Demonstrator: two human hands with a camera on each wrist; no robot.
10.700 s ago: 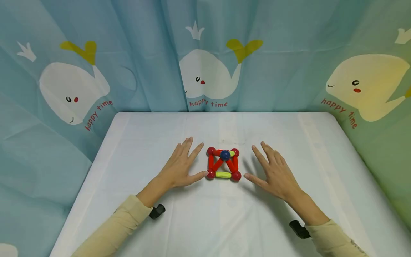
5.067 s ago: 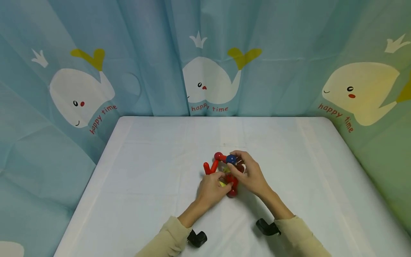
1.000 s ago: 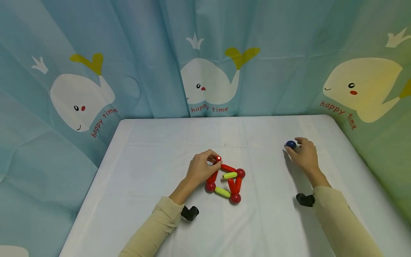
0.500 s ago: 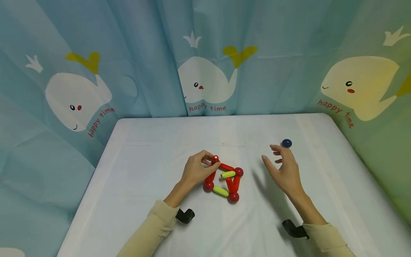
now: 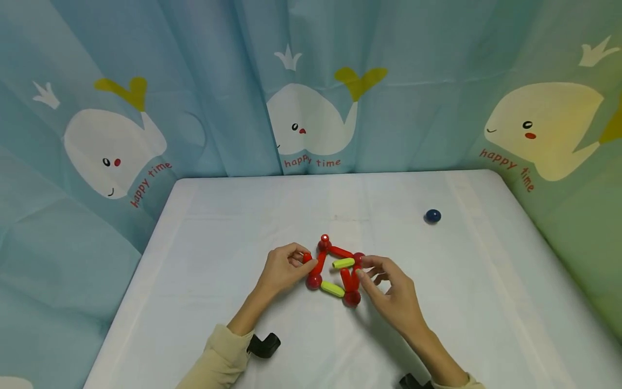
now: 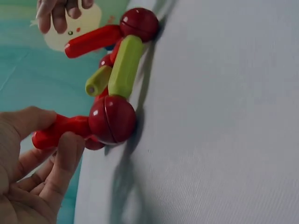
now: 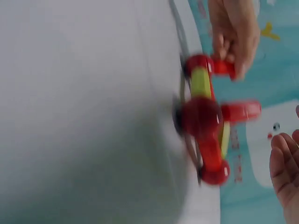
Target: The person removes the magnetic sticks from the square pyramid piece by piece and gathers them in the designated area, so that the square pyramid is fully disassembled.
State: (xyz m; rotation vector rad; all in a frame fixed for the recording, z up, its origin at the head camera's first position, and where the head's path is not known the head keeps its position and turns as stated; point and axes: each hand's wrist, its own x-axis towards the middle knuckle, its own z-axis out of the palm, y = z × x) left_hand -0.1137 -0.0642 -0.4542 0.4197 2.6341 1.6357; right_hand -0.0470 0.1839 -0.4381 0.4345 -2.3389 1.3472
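A square frame of magnetic rods and red balls lies on the white table. My left hand (image 5: 279, 273) pinches a red rod (image 6: 60, 133) between thumb and fingers; the rod rises from the near-left red ball (image 6: 112, 119). Over the frame's right side hovers my right hand (image 5: 396, 294), fingers loosely bent, apart from the pieces in both wrist views. From the near-right red ball (image 5: 352, 298) a red rod stands up. A yellow-green rod (image 5: 343, 263) tilts inward from the far-right ball, and another red rod stands at the far-left ball (image 5: 324, 247).
A loose blue ball (image 5: 432, 216) lies at the back right of the white table (image 5: 233, 216). Behind the table hangs a blue curtain (image 5: 218, 108) with whale prints. A black camera mount (image 5: 264, 346) sits at the left wrist.
My right hand has left the blue ball at the back right and come to the frame. My left hand has shifted from the far-left upright rod to the near-left one.
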